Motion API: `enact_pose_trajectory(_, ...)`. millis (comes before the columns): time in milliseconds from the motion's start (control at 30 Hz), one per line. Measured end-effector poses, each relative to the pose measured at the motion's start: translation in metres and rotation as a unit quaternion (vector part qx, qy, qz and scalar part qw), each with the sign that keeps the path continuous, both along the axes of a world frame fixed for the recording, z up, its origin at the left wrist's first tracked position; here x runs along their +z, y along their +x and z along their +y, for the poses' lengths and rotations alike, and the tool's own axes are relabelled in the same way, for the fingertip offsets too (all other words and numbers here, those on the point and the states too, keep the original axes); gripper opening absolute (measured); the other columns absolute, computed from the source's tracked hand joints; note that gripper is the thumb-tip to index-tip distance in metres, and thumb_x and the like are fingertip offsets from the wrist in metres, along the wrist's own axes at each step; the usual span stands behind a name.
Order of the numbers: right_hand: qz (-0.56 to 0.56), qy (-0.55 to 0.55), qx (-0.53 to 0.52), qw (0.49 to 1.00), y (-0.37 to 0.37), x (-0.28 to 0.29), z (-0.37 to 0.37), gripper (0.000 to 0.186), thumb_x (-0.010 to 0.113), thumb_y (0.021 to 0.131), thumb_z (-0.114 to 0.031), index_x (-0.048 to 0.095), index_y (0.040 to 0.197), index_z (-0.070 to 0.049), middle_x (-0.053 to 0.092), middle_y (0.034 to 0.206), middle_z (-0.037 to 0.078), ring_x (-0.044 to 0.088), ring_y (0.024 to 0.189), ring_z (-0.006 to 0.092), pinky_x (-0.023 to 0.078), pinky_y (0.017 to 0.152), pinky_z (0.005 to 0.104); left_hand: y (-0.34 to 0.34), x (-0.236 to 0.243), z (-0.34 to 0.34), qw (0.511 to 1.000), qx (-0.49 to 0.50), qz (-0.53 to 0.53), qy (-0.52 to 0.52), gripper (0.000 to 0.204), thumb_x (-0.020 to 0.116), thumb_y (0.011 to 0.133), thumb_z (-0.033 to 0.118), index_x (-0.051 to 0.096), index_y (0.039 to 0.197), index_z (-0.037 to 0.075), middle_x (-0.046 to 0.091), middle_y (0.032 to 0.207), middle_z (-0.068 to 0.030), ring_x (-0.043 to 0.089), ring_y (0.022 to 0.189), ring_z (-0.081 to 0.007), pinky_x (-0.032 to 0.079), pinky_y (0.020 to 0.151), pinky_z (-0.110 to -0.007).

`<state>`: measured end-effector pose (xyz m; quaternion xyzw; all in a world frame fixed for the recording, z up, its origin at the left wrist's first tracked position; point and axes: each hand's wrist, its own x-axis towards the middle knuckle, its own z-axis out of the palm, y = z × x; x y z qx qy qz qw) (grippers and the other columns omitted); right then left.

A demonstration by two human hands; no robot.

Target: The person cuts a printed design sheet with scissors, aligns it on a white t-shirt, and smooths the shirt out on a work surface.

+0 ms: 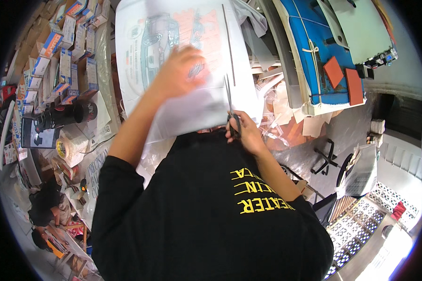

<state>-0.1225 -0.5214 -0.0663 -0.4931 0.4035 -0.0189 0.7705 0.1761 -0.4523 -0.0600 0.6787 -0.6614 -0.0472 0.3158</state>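
Note:
A large white translucent sheet [173,112] lies in front of me, with a printed car picture [157,37] and red lettering showing on it. My left hand [180,70] is over the print, its fingers smeared by motion, so I cannot make out whether it touches or grips anything. My right hand [246,133] is closed round the handles of black scissors [233,119], near the sheet's lower right; their blades point away from me over the sheet. A thin dark strip [232,56] runs along the sheet's right side.
Stacked cartons [61,56] and a black cylinder [70,112] are at left. A blue board [309,33] with orange squares [354,86] lies top right, above paper scraps [281,103]. A chair base [326,157] stands on the right. People in dark clothes [42,210] are at lower left.

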Motion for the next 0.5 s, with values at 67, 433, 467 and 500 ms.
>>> enact_pose_trajectory(67,0.008,-0.02,-0.003,1.0,0.016,0.009,0.006,0.047,0.062,0.099,-0.029,0.047,0.133,-0.001,0.06,0.086,0.007,0.063,0.072,0.0144,0.054,0.06,0.0277,-0.044,-0.001,-0.008,1.0,-0.002,-0.005,0.006,0.044,0.074,0.08,0.013,0.061,0.121,0.006,0.059,0.132,-0.0105,0.05,0.131,-0.0332,0.028,0.115,-0.059)
enact_pose_trajectory(433,0.016,0.011,0.054,0.998,-0.036,0.011,-0.002,0.048,0.064,0.098,-0.028,0.047,0.133,0.0,0.06,0.087,0.007,0.062,0.072,0.0135,0.053,0.058,0.0273,-0.068,-0.029,-0.013,0.997,0.045,0.026,-0.05,0.028,0.071,0.082,0.009,0.065,0.109,0.005,0.063,0.121,-0.0095,0.054,0.125,-0.0309,0.037,0.111,-0.054)
enact_pose_trajectory(467,0.018,-0.001,0.045,0.999,-0.03,0.01,0.0,0.048,0.064,0.098,-0.029,0.047,0.133,0.0,0.06,0.086,0.006,0.062,0.071,0.0131,0.053,0.058,0.0271,-0.069,-0.029,-0.012,0.998,0.04,0.022,-0.046,0.028,0.071,0.082,0.009,0.065,0.109,0.005,0.063,0.121,-0.0093,0.054,0.125,-0.0306,0.037,0.111,-0.054)
enact_pose_trajectory(500,0.019,-0.013,0.035,0.999,-0.017,0.008,0.003,0.049,0.064,0.098,-0.029,0.047,0.133,0.001,0.06,0.085,0.006,0.062,0.071,0.0127,0.053,0.057,0.0268,-0.07,-0.029,-0.01,0.998,0.035,0.018,-0.044,0.028,0.071,0.082,0.009,0.065,0.109,0.006,0.064,0.12,-0.0091,0.054,0.126,-0.0304,0.037,0.111,-0.054)
